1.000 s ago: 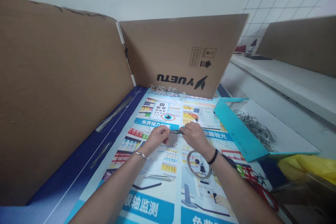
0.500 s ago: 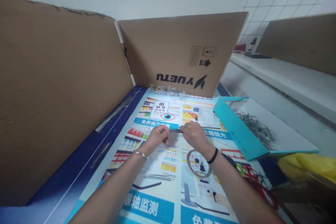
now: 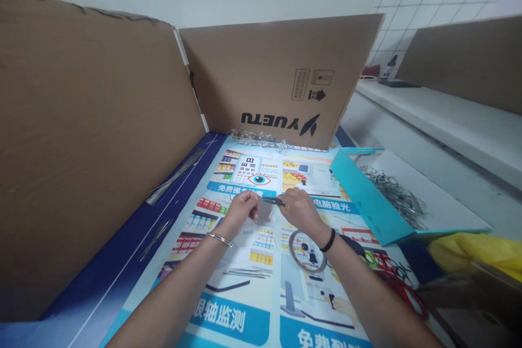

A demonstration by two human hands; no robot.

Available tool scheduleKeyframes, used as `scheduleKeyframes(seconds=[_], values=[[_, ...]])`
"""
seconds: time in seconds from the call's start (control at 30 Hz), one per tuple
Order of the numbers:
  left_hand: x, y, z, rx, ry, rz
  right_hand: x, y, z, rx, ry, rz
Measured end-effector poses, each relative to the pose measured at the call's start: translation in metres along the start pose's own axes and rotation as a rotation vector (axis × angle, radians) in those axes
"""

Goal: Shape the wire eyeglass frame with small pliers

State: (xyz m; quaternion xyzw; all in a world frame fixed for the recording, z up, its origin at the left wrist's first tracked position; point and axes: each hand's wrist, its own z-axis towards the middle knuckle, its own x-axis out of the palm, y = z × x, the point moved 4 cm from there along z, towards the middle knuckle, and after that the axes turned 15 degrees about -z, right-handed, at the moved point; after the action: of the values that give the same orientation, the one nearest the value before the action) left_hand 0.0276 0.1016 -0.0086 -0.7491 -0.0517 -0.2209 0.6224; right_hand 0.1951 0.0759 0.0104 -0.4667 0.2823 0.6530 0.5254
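Working pliers [image 3: 272, 201] over the printed mat [image 3: 244, 244] | right hand [image 3: 299, 209] clenched round their handles; left hand [image 3: 243, 211] pinched beside the tips, contents too fine to tell | step: apparently nipping; next probably needs a steady pinch | wire coil [image 3: 291, 253] near, teal box [image 3: 362, 198] farther right

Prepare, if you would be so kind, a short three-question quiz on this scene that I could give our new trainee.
1. Which of the person's hands grips the pliers?
2. True or false: the YUETU lettering on the rear cardboard panel appears upside down.
3. Fill in the missing word: the open turquoise box holds a heap of tangled ____.

Key:
1. The right hand.
2. True.
3. Wire.
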Motion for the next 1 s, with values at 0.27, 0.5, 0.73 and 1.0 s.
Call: scheduleKeyframes(seconds=[0.27, 0.5, 0.73, 1.0], values=[[-0.0085, 0.0032, 0.0010, -0.048, -0.157, -0.226, 0.0023, 0.0013, 0.0019, 0.038, -0.061, 0.291], [-0.0051, 0.0072, 0.0005, -0.064, -0.104, -0.294, -0.0025, 0.0052, 0.0019, 0.015, -0.131, 0.351], [-0.0059, 0.0067, 0.0015, -0.075, -0.115, -0.296, -0.0009, 0.0043, 0.0007, -0.002, -0.160, 0.354], [-0.0049, 0.0081, 0.0014, -0.077, -0.103, -0.280, 0.0028, 0.0044, 0.0005, -0.008, -0.155, 0.338]])
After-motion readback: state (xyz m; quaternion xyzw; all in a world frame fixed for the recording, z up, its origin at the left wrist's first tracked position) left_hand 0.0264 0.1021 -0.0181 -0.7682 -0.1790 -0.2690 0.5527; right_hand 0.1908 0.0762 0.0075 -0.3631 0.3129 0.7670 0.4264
